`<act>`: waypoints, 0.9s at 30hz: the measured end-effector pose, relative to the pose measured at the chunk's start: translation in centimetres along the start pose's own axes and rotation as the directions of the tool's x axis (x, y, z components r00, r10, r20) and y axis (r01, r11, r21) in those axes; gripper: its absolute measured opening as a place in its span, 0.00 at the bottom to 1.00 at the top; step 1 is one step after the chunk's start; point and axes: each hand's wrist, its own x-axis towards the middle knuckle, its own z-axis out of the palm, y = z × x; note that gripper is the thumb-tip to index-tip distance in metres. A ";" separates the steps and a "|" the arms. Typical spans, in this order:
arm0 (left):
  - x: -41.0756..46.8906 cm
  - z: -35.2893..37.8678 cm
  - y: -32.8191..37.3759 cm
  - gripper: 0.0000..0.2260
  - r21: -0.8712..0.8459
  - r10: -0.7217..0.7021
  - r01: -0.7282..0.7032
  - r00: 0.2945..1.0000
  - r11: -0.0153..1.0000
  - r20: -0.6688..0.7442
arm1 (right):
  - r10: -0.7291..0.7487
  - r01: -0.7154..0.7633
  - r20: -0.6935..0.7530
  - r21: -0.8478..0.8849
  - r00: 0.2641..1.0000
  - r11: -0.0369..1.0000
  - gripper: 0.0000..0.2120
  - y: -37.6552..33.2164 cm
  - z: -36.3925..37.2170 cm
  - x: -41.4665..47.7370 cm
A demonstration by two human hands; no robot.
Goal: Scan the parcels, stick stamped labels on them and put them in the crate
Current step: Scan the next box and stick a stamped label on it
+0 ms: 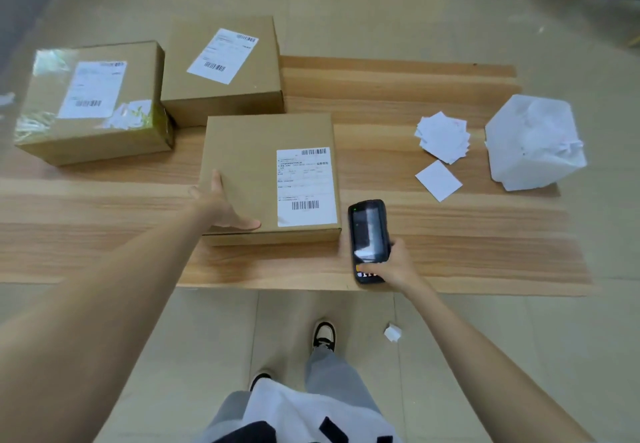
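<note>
Nearest the head camera are the person's grey trousers [332,373] and a black-and-white shoe [324,336] on the tiled floor, with a small crumpled scrap of paper [392,332] lying beside them. Above that, the right hand [394,266] is wrapped around the lower end of a black handheld scanner [367,240], fingers closed on its body and the thumb across the keypad; the scanner's screen faces up and its top end sits just beside the near right corner of the nearest parcel [268,179]. That cardboard box rests on the wooden table [450,241] near its front edge, a white shipping label [306,186] with barcodes on its right part. The left hand [221,205] lies flat on the box's near left corner, fingers spread and not gripping. Two more parcels stand further back: a taped parcel [93,103] on the left and another box [221,70] behind the nearest one, each with its own label on top. To the right, well apart from the boxes, lies a loose pile of white labels [443,137], a single label [438,181] just in front of it, and a white bag of crumpled paper [535,142] beside them.
</note>
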 end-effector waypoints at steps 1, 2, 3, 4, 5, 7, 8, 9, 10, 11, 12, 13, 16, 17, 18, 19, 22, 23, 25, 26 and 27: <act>-0.1 0.0 0.0 0.63 0.026 -0.010 0.011 1.000 1.000 -0.003 | 0.002 0.000 0.039 -0.041 0.999 0.999 0.31 0.0 -0.2 0.1; -0.1 0.0 -0.1 0.63 0.045 -0.023 0.023 1.000 0.999 -0.007 | 0.009 -0.001 0.075 -0.099 0.997 0.995 0.32 0.0 -0.5 0.2; -0.3 -0.1 0.1 0.63 0.050 -0.034 0.035 0.999 0.998 -0.015 | 0.012 0.005 0.096 -0.169 0.995 0.986 0.32 -0.1 -1.0 0.5; -0.4 -0.2 0.3 0.63 0.041 -0.043 0.044 0.999 0.998 -0.020 | 0.017 0.007 0.099 -0.238 0.995 0.971 0.31 -0.4 -1.6 0.8; -0.6 -0.3 0.5 0.63 0.028 -0.046 0.047 0.999 0.999 -0.027 | 0.024 0.000 0.079 -0.287 0.997 0.958 0.30 -0.7 -2.4 1.1; -1.0 -0.7 1.5 0.61 0.038 -0.032 0.035 0.997 0.999 -0.067 | 0.024 -0.027 -0.012 -0.337 1.000 0.941 0.29 -1.6 -4.0 2.0; -1.3 -0.8 2.3 0.60 0.052 -0.010 0.015 0.994 0.999 -0.106 | 0.016 -0.039 -0.069 -0.346 0.997 0.937 0.28 -2.1 -5.0 2.5; -1.6 -0.9 3.3 0.60 0.055 0.031 -0.023 0.989 0.998 -0.147 | -0.001 -0.041 -0.121 -0.346 0.993 0.937 0.26 -2.5 -6.0 3.2; -1.9 -0.9 4.5 0.59 0.041 0.088 -0.082 0.980 0.996 -0.180 | -0.026 -0.032 -0.161 -0.351 0.987 0.936 0.24 -2.8 -7.0 3.9; -2.3 -0.9 5.9 0.57 0.007 0.158 -0.160 0.965 0.987 -0.209 | -0.058 -0.018 -0.189 -0.377 0.980 0.926 0.23 -3.1 -8.0 4.6; -2.6 -0.8 7.5 0.55 -0.032 0.231 -0.245 0.945 0.969 -0.233 | -0.084 -0.011 -0.212 -0.415 0.974 0.910 0.23 -3.2 -9.0 5.3; -3.0 -0.8 9.1 0.53 -0.060 0.303 -0.327 0.920 0.943 -0.249 | -0.104 -0.013 -0.235 -0.451 0.966 0.893 0.23 -3.2 -9.9 6.1; -4.1 0.0 14.5 0.46 -0.063 0.484 -0.504 0.852 0.861 -0.199 | -0.135 -0.029 -0.277 -0.516 0.951 0.856 0.28 -3.0 -12.2 8.0; -4.3 0.6 16.2 0.45 -0.062 0.527 -0.541 0.835 0.839 -0.161 | -0.147 -0.026 -0.278 -0.535 0.949 0.844 0.30 -3.0 -12.7 8.5; -4.4 1.2 17.8 0.44 -0.064 0.559 -0.569 0.820 0.820 -0.126 | -0.160 -0.018 -0.269 -0.558 0.950 0.829 0.32 -2.9 -13.2 9.0; -4.4 1.9 19.3 0.43 -0.066 0.582 -0.589 0.807 0.805 -0.099 | -0.172 -0.008 -0.254 -0.579 0.952 0.815 0.33 -2.8 -13.5 9.5; -4.2 4.4 22.9 0.41 -0.055 0.616 -0.617 0.787 0.785 -0.026 | -0.184 0.010 -0.216 -0.623 0.959 0.782 0.33 -2.6 -13.9 10.4; -4.1 5.2 23.7 0.40 -0.060 0.618 -0.616 0.786 0.785 0.005 | -0.187 0.011 -0.205 -0.644 0.961 0.765 0.31 -2.4 -14.0 10.6; -3.7 6.8 25.0 0.38 -0.092 0.612 -0.606 0.789 0.790 0.059 | -0.206 0.020 -0.178 -0.707 0.962 0.707 0.28 -2.1 -14.0 10.9; -3.5 7.6 25.5 0.37 -0.104 0.607 -0.599 0.790 0.794 0.080 | -0.223 0.028 -0.171 -0.733 0.960 0.680 0.26 -2.0 -14.0 10.9; -3.4 8.3 25.9 0.36 -0.107 0.601 -0.592 0.793 0.799 0.100 | -0.244 0.036 -0.167 -0.753 0.955 0.657 0.24 -1.9 -14.0 10.9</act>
